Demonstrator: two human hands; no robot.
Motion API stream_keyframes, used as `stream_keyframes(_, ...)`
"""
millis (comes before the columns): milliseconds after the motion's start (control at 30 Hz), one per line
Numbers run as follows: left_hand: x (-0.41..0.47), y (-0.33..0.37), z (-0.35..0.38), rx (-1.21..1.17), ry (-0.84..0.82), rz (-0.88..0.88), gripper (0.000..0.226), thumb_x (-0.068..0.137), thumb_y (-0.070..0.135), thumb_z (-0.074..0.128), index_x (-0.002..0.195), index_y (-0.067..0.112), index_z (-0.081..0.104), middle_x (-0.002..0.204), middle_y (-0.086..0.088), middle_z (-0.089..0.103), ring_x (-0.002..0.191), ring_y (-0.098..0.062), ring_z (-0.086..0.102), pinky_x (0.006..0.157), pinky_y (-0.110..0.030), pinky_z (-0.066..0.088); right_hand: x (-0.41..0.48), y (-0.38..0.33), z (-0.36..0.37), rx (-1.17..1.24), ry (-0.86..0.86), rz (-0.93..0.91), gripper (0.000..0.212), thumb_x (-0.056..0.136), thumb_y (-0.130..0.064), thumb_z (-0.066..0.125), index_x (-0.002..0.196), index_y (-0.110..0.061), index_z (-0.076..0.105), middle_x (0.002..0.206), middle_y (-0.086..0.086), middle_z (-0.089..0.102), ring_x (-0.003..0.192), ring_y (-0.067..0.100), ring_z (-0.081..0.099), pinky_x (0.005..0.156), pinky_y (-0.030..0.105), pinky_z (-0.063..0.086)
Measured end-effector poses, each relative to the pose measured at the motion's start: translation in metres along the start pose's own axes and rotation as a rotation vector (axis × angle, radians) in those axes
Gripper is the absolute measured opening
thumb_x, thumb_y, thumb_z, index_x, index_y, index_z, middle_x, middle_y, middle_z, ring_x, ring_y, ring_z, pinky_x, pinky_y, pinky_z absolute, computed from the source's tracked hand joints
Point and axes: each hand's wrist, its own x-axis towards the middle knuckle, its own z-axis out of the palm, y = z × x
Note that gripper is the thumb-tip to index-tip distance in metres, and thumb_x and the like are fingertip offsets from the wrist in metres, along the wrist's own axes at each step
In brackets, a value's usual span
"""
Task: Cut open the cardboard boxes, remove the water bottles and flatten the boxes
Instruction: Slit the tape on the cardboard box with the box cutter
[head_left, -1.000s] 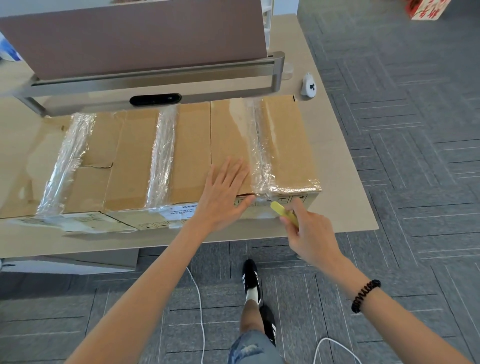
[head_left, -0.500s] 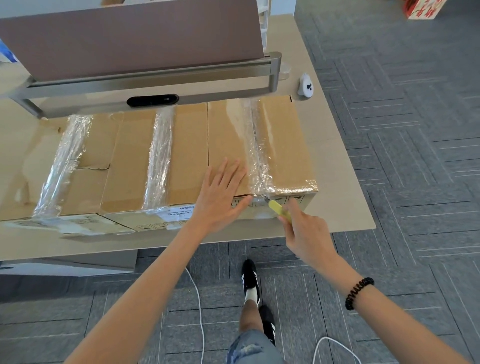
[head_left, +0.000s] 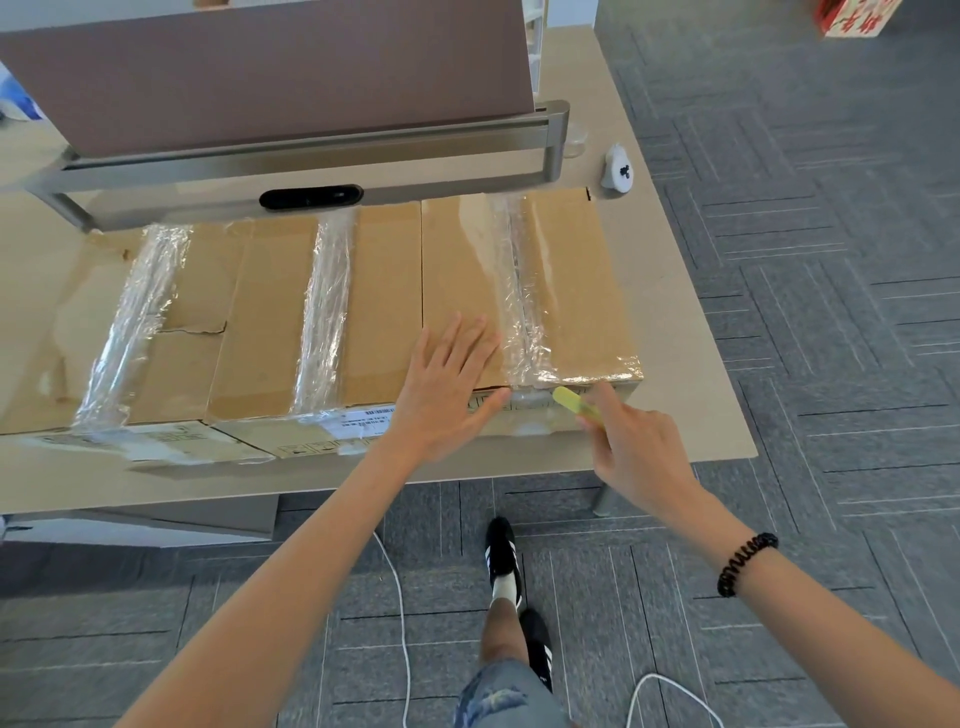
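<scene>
- At the near front edge of the right box, the right hand has its grip closed around a yellow-green cutter. The tip is touching or just beside the clear tape where it folds over the edge. The blade itself is too small to make out.
- The left hand lies flat on the same box's top, its grip wide and holding nothing. Its fingers are spread and its thumb lies along the front edge, near the cutter's tip.
- The main risk, as I judge it, is a stroke drawn leftward or a slip on the crinkled tape, which would send the blade into that thumb. Cutting away from the thumb looks safer.
- A deep cut could also pierce the water bottles, which cannot be seen and are presumably sealed inside.
- All 3 boxes sit side by side on the table, each with its tape strip on. The middle box is intact, while the left box has a torn flap.
- The right box stands near the table's front edge, so a hard pull toward the person could drag it off.
- A metal rail carrying a dark bar overhangs the boxes' far ends. A cut along the tape would be cramped there, and the flaps may catch on it when they open.
- A small white gadget lies beyond the right box.
- A white cable trails on the floor beside the person's shoe, and could trip them.
</scene>
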Motion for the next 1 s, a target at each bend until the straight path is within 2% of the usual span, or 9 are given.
stream_keyframes(67,0.000,0.001,0.000,0.007,0.015,-0.004,0.076,0.096,0.067,0.011,0.157,0.021,0.015,0.165,0.003,0.006,0.152,-0.020,-0.005,0.122,-0.053,0.005,0.000,0.003,0.001,0.008,0.014,0.011,0.014,0.091,-0.013,0.061,0.096,-0.009,0.048,0.046,-0.010,0.042,0.031,0.012,0.037,0.033,0.023,0.023)
stream_keyframes(233,0.001,0.001,0.000,-0.014,0.013,-0.009,0.077,0.096,0.068,0.010,0.157,0.022,0.015,0.165,0.004,0.006,0.152,-0.019,-0.005,0.122,-0.054,0.006,-0.011,0.007,-0.006,0.070,0.012,0.023,0.016,0.090,-0.014,0.063,0.094,-0.012,0.048,0.047,-0.014,0.036,0.031,0.007,0.031,0.036,0.017,0.015)
stream_keyframes(433,0.001,0.001,-0.001,-0.032,0.003,-0.016,0.078,0.094,0.069,0.011,0.157,0.023,0.015,0.165,0.006,0.004,0.152,-0.017,-0.007,0.123,-0.051,0.001,-0.017,0.007,-0.012,0.136,0.104,0.052,0.018,0.090,-0.017,0.065,0.097,-0.013,0.048,0.047,-0.016,0.035,0.031,0.008,0.035,0.032,0.025,0.026)
stream_keyframes(667,0.001,0.000,-0.007,-0.101,-0.035,-0.030,0.076,0.094,0.069,0.012,0.157,0.028,0.009,0.165,0.009,0.002,0.151,-0.013,-0.011,0.123,-0.048,-0.004,0.002,0.003,-0.012,0.138,0.114,0.121,0.015,0.096,-0.026,0.054,0.099,-0.014,0.045,0.050,-0.010,0.044,0.036,0.014,0.043,0.037,0.027,0.031)
stream_keyframes(800,0.003,0.001,-0.009,-0.135,-0.048,-0.052,0.073,0.094,0.066,0.005,0.157,0.028,0.011,0.165,0.009,0.004,0.151,-0.012,-0.010,0.123,-0.047,-0.003,0.015,0.009,-0.014,0.159,0.082,0.144,0.017,0.099,-0.030,0.048,0.103,-0.014,0.044,0.055,-0.006,0.051,0.041,0.015,0.045,0.041,0.027,0.033)
stream_keyframes(900,0.005,0.003,-0.013,-0.206,-0.022,-0.073,0.070,0.096,0.062,0.008,0.154,0.027,0.023,0.163,0.009,0.015,0.152,-0.012,0.000,0.123,-0.042,-0.002,0.030,0.011,-0.017,0.156,0.066,0.137,0.019,0.100,-0.032,0.048,0.104,-0.014,0.044,0.056,-0.007,0.051,0.043,0.017,0.048,0.042,0.029,0.035)
stream_keyframes(1000,0.011,0.003,-0.019,-0.220,0.064,-0.113,0.057,0.100,0.051,0.013,0.141,0.027,0.044,0.152,0.009,0.039,0.142,-0.016,0.030,0.118,-0.042,0.020,0.050,0.014,-0.018,0.165,0.054,0.141,0.019,0.100,-0.032,0.048,0.103,-0.013,0.044,0.055,-0.010,0.046,0.045,0.018,0.048,0.043,0.029,0.033)
